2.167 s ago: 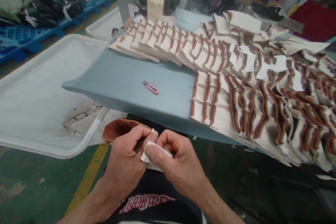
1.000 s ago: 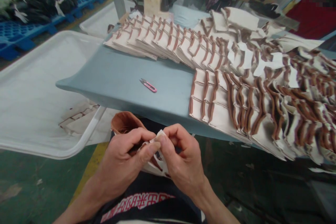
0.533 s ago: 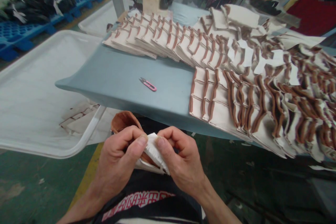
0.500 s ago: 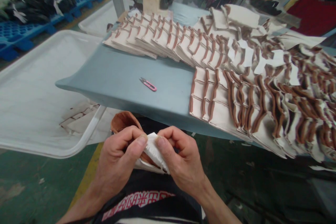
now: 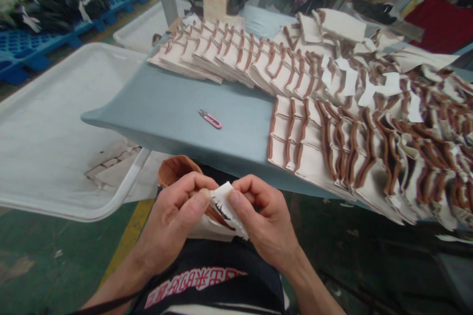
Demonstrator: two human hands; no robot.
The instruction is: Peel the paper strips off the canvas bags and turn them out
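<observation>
Over my lap, my left hand and my right hand both pinch a small cream fabric piece with brown trim and a frayed edge. Thumbs and forefingers of both hands press on its upper corner. A brown part of the piece sticks out behind my left hand. Ahead lies a grey-blue padded table with pink thread snips near its middle. Rows of similar cream and brown pieces overlap across the table's right and far side.
A large white tray stands to the left with a few fabric pieces in its near corner. A second white tray sits farther back. Blue pallets with dark garments line the far left. A cream block stands at the table's far end.
Both hands have kept working the fabric piece between thumbs and forefingers. Its white corner has turned and now stands up between my fingers with the frayed edge showing.
</observation>
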